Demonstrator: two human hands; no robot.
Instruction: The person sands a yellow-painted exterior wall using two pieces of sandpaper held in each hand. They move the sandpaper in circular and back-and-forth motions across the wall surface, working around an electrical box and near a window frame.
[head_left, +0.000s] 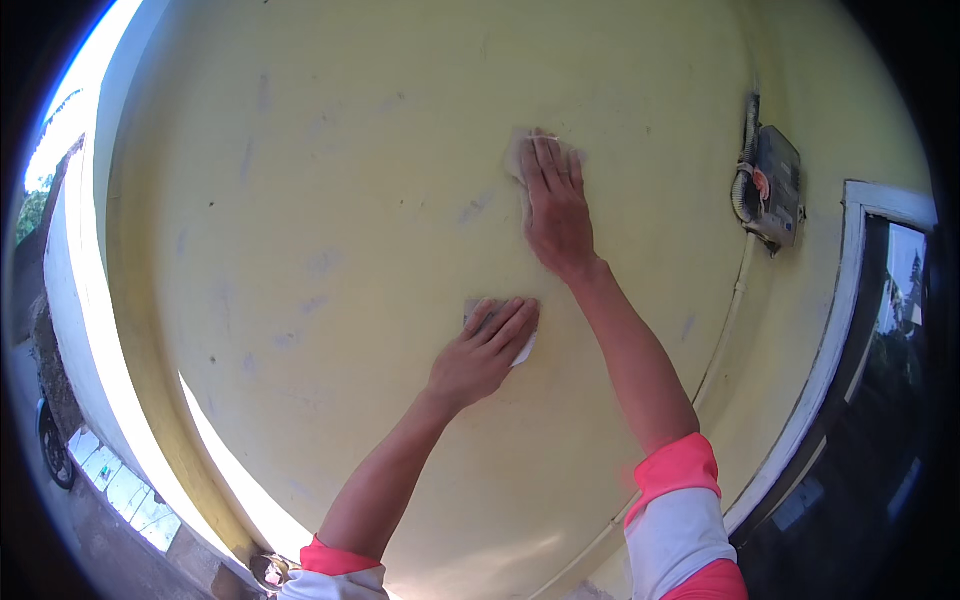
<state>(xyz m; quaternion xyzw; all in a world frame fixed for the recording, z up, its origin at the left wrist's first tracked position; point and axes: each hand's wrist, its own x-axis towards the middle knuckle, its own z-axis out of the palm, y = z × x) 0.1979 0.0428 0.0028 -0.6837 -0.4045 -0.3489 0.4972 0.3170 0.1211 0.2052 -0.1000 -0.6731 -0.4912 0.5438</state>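
Before me stands a pale yellow painted wall (360, 210) with faint bluish-grey smudges and small pits. My left hand (480, 352) presses a grey sheet (472, 307), apparently sandpaper, flat on the wall near the middle of the view. A white edge of that sheet curls out beside the fingers. Higher and to the right, my right hand (559, 206) holds a thin pale sheet (517, 154) against the wall, fingers pointing up; whether it is cloth or abrasive paper, I cannot tell. Both palms are hidden.
At the right, a grey electrical box (778, 187) with a corrugated conduit (742, 191) is fixed to the wall, and a thin pipe (739, 292) runs down from it. Beyond is a white-framed dark glass opening (817, 390). A wheel (56, 446) shows outside at lower left.
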